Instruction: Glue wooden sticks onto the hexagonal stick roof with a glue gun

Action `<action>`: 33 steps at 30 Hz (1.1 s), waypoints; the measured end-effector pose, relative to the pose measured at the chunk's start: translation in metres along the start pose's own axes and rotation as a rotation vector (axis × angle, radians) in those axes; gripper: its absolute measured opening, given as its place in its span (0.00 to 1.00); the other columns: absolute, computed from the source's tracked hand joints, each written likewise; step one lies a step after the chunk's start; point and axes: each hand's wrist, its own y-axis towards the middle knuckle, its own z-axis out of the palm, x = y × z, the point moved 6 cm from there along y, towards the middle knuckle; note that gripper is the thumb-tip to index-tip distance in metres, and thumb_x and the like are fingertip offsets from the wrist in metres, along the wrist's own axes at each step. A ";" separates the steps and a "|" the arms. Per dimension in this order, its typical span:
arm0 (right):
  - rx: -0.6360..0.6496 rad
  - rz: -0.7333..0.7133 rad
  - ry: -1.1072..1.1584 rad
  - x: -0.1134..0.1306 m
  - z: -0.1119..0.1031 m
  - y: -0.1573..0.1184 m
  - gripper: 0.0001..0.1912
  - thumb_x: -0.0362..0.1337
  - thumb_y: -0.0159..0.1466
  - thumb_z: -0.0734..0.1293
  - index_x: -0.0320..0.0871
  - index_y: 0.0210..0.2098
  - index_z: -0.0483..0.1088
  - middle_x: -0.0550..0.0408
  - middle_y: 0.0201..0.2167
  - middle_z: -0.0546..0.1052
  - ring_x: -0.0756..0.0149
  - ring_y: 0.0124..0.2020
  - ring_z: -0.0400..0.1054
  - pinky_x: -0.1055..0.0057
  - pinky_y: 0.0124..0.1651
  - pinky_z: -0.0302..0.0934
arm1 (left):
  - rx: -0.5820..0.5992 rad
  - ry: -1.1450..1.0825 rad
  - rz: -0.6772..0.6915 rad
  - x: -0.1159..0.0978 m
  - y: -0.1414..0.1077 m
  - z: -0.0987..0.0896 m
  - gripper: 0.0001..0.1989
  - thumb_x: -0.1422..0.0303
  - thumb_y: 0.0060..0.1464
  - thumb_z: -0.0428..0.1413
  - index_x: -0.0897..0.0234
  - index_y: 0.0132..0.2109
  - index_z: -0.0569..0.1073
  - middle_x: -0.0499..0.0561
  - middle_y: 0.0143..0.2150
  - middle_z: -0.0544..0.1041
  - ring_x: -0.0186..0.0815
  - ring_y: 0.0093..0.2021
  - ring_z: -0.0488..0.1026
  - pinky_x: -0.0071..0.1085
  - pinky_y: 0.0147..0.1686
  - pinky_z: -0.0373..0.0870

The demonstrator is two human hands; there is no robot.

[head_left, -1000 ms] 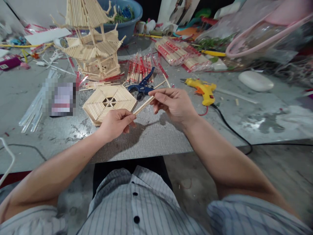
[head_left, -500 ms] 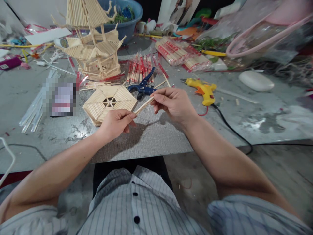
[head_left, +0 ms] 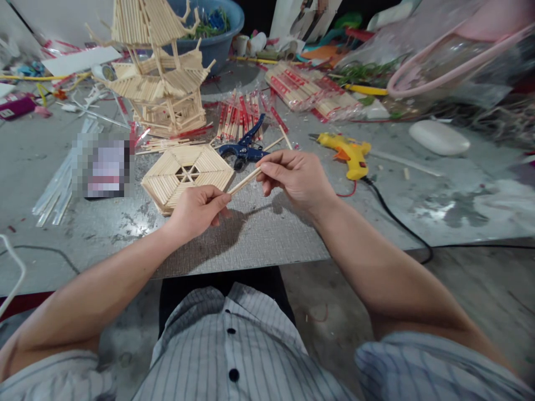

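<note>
Between my two hands is a thin pale wooden stick [head_left: 246,181], held slanting above the table near its front edge. My left hand [head_left: 198,210] pinches the lower end, and my right hand [head_left: 292,177] pinches the upper end. Whether it is one stick or two side by side I cannot make out. Just behind my left hand lies a hexagonal panel of wooden sticks [head_left: 161,175] with a spoked opening in its middle. Blue cutting pliers [head_left: 242,150] rest beyond the stick, beside the panel.
A tiered stick pagoda [head_left: 163,89] stands at the back left, before a blue basin [head_left: 234,28]. Packs of wrapped chopsticks [head_left: 292,86] lie behind. A yellow glue gun [head_left: 349,156] with a black cord is at right. Clear glue sticks [head_left: 62,178] and a phone [head_left: 106,167] lie left.
Both hands keep their pinch on the stick and have shifted only very slightly to the left. Everything on the table stays where it was.
</note>
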 end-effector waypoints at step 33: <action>-0.036 0.033 -0.027 -0.001 -0.004 0.003 0.16 0.49 0.51 0.74 0.44 0.30 0.73 0.59 0.24 0.75 0.74 0.19 0.66 0.74 0.22 0.64 | -0.033 -0.058 -0.030 0.003 0.002 -0.002 0.09 0.69 0.54 0.54 0.68 0.28 0.72 0.48 0.23 0.77 0.23 0.15 0.65 0.19 0.15 0.60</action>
